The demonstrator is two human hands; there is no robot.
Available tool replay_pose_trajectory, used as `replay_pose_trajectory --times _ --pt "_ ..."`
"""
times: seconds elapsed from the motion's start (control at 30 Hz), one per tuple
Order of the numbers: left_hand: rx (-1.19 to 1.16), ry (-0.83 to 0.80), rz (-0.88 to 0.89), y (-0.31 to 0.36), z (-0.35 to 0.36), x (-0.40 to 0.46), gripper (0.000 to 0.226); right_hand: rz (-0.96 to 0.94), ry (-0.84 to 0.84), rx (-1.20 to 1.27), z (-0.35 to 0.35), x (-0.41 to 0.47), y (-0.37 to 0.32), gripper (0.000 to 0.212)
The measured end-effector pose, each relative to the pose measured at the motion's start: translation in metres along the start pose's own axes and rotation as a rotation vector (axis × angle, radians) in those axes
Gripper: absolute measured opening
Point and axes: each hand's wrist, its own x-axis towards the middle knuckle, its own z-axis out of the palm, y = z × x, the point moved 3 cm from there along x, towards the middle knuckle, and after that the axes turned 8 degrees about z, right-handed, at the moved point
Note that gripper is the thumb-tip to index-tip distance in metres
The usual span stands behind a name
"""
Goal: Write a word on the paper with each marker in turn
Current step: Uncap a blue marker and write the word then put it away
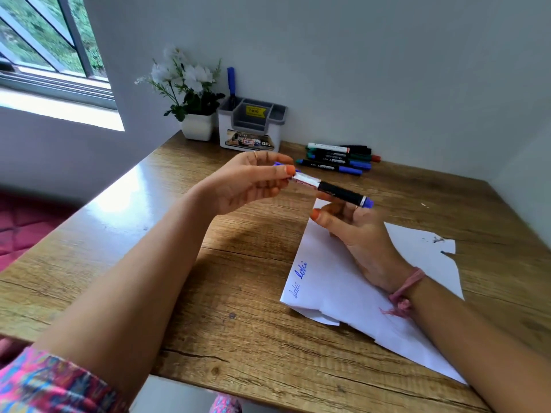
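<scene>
A blue marker with a black barrel is held level above the wooden table. My left hand pinches its cap end between thumb and fingers; a bit of blue shows behind the fingers. My right hand supports the barrel from below near its blue tail end. Under my right hand lies a white sheet of paper with two blue handwritten words along its left edge. Several more markers, blue, green, red and black, lie in a pile at the back of the table.
A white and grey desk organiser holding a blue pen stands at the back by the wall. Left of it is a white pot of flowers. The paper's far right corner is torn and ink-smudged. A window is at upper left.
</scene>
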Motion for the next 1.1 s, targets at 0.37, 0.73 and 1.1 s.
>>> replay_pose_trajectory --times 0.37,0.73,1.1 --pt "-0.237 0.353 0.342 0.024 -0.016 0.001 0.028 -0.351 -0.137 -0.867 -0.005 0.002 0.003 0.014" --pt "0.325 0.770 0.749 0.110 -0.073 0.032 0.025 -0.416 -0.083 -0.941 -0.001 -0.003 0.003 0.028" --pt "0.799 0.736 0.599 0.122 -0.118 0.130 0.024 -0.411 -0.085 -0.859 -0.002 0.000 0.006 0.019"
